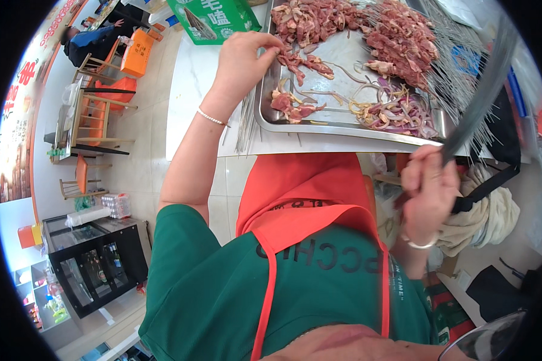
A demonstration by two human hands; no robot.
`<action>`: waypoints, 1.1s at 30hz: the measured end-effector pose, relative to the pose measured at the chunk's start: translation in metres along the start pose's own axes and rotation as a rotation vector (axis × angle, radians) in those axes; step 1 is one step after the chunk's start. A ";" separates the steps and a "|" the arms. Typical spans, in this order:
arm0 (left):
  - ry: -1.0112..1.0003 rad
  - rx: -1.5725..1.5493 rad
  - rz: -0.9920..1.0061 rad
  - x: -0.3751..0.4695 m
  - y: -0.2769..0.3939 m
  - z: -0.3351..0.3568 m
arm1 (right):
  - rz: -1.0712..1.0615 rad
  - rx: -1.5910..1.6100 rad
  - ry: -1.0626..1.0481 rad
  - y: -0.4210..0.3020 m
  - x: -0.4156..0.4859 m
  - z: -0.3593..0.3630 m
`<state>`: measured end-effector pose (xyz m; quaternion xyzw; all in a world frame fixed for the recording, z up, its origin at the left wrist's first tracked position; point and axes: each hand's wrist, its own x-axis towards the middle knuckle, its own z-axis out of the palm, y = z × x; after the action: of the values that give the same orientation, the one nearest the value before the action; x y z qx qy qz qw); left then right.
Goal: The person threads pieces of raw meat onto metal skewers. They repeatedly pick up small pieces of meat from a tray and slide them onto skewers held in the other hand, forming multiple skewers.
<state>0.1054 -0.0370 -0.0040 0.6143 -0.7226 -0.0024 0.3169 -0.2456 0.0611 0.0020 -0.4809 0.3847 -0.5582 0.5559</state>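
Note:
My left hand [248,56], a beaded bracelet on its wrist, reaches over the left rim of a metal tray [338,127]. Its thumb and forefinger pinch the end of a strip of raw meat [293,63]. Low at the table's front edge, my right hand [429,189] is closed around a grey bundle of thin metal skewers [483,94], blurred by motion and pointing up to the right. Loose raw meat [314,22] is heaped at the tray's back left. Skewered meat [402,45] is piled at the right, and sliced red onion [397,110] lies near the front.
More skewers [246,126] lie on the white table [192,99] left of the tray. A green printed bag [214,20] stands behind them. Across the room are wooden chairs [95,65], a seated person [88,43] and a black glass-door cabinet [99,261]. Cloth [483,216] hangs at right.

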 end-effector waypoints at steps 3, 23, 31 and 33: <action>-0.112 0.154 0.168 0.010 0.000 0.012 | 0.210 0.253 -0.059 0.051 -0.037 0.008; -0.234 0.308 0.457 0.031 0.029 0.062 | 0.393 -0.008 -0.216 0.060 -0.053 0.001; -0.356 -0.957 -0.449 0.036 0.024 0.047 | 0.316 -0.150 -0.115 0.045 -0.041 -0.004; -0.420 -1.052 -0.578 0.036 0.024 0.044 | 0.280 -0.185 -0.109 0.042 -0.041 -0.004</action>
<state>0.0628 -0.0798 -0.0133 0.5331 -0.4765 -0.5632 0.4143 -0.2424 0.0981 -0.0439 -0.5014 0.4669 -0.4107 0.6017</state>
